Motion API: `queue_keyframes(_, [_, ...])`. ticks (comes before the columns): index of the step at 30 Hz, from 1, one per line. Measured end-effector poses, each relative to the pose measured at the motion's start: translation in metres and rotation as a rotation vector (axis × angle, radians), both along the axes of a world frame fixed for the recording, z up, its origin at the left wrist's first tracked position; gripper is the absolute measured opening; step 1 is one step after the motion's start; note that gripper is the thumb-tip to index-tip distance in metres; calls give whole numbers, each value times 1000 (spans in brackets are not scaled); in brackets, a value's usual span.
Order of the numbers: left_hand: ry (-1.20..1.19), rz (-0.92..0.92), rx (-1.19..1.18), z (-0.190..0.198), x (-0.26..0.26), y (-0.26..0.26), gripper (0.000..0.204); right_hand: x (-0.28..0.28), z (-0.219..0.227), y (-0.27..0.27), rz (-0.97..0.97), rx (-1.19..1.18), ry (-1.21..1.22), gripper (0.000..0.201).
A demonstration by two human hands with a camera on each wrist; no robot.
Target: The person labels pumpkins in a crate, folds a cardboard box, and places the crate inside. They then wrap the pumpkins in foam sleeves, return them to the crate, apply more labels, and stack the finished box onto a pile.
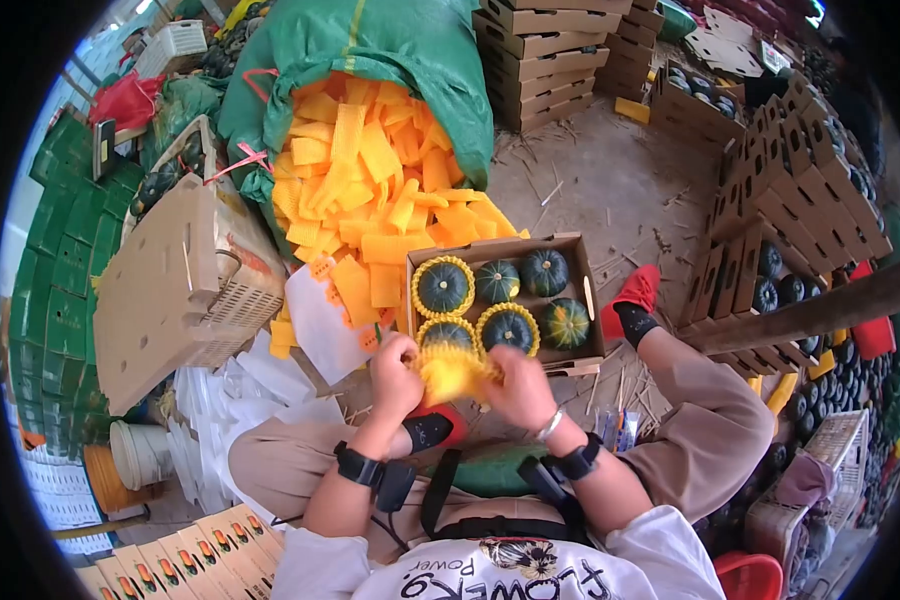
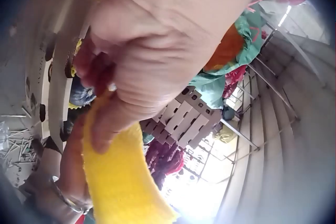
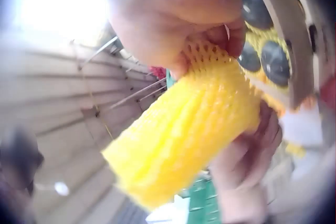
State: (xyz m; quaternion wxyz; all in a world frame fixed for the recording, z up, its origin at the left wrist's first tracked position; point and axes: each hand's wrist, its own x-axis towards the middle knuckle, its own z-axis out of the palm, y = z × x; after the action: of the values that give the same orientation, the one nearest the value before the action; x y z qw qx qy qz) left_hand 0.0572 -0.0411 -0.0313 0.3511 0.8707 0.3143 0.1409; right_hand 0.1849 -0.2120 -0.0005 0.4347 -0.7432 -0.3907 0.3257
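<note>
Seated at lower centre of the head view, your left hand [image 1: 395, 375] and right hand [image 1: 518, 385] both grip a yellow foam net sleeve [image 1: 452, 372], fingers curled into its mesh, apparently stretching it open. Next comes a squash to slip inside, likely from the cardboard box [image 1: 570, 244] just above, where three kabocha squashes [image 1: 443, 287] already wear sleeves.

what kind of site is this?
Likely a produce packing yard or shed. Both hands, left hand and right hand, grip a yellow foam net by a carton of green squash, amid stacked cartons.
</note>
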Motion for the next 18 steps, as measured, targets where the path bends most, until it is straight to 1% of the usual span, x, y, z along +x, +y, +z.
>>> queue_keyframes(1, [92, -4, -85, -2, 4, 0, 21, 3, -9, 6, -72, -1, -212, 20])
queue_keyframes(2, [-24, -67, -526, -1, 7, -2, 24, 10, -17, 13, -146, 3, -432, 20])
queue_keyframes(4, [-248, -211, -1411, 7, 13, -11, 30, 22, -27, 28, -2, 116, -435, 16])
queue_keyframes(5, [-314, -174, -1419, -3, 13, -9, 36, 38, -49, 38, 230, -32, -450, 17])
queue_keyframes(6, [-372, -23, -1328, -21, 11, -2, 35, 53, -47, 52, 347, -183, -478, 20])
queue_keyframes(7, [-384, 67, -1209, -13, 19, 1, 33, 66, -55, 63, 227, -75, -377, 23])
queue_keyframes(8, [-407, 55, -1069, -19, 22, 8, 31, 78, -56, 75, 47, -167, -509, 33])
queue_keyframes(9, [-319, 29, -917, -15, 25, 12, 31, 83, -43, 81, -128, -249, -797, 51])
queue_keyframes(10, [-256, 14, -828, -7, 28, 9, 32, 91, -51, 93, -39, -533, -830, 68])
queue_keyframes(11, [-188, 10, -767, -19, 26, 10, 32, 97, -71, 102, 7, -547, -901, 68])
queue_keyframes(12, [-125, 8, -694, -25, 27, 13, 32, 101, -65, 101, -9, -525, -860, 66])
queue_keyframes(14, [-177, 56, -740, -33, 23, 23, 33, 104, -54, 97, -22, -468, -782, 64])
queue_keyframes(15, [-208, 90, -762, -32, 20, 27, 34, 101, -42, 85, -128, -293, -696, 59])
queue_keyframes(16, [-310, 76, -908, -25, 22, 27, 35, 98, -46, 77, -194, -55, -555, 56])
queue_keyframes(17, [-413, 74, -1047, -13, 27, 22, 37, 94, -26, 65, -179, 64, -87, 55])
queue_keyframes(18, [-515, 81, -1173, -2, 26, 16, 39, 85, -19, 54, -168, 202, 262, 50])
